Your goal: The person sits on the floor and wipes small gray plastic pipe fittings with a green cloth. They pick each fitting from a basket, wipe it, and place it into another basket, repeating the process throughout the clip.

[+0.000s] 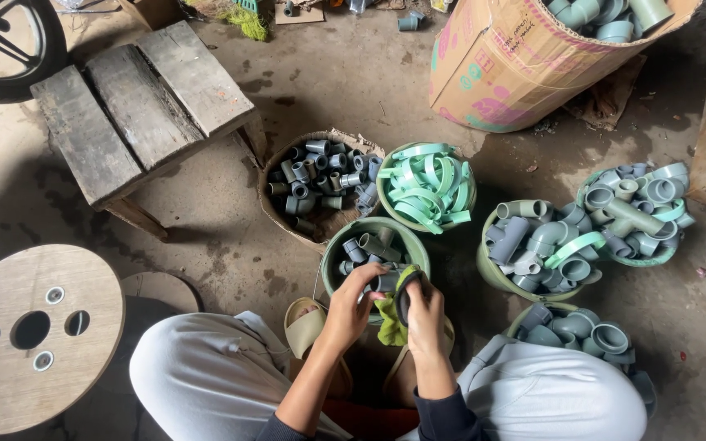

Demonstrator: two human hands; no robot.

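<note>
Head view looks straight down at a person squatting on a dirty concrete floor (353, 90), knees out to either side, so everything sits within arm's reach in a rough arc in front. The right hand (425, 314) is closed around a dark pipe fitting (404, 299) with a yellow-green rag (390, 318) bunched under it, held up close over the lap, which looks like a wiping grip. The left hand (353, 304) is curled over the rim of the nearest green bucket (332, 257), fingers bent down onto the grey fittings (369, 249) inside; I can't tell if it has actually gripped one or is just resting on them.

The rest looks sorted by type: a cardboard-lined basket (275, 216) of small grey couplings, a bucket of pale green rings (428, 184), and three more buckets of bigger elbows and tees (541, 241) off to the right. A big cardboard drum (492, 73) lies tipped up top with more fittings inside. A low wooden stool (136, 102) stands at upper left, and a round wooden spool end (30, 331) sits by the left knee.
</note>
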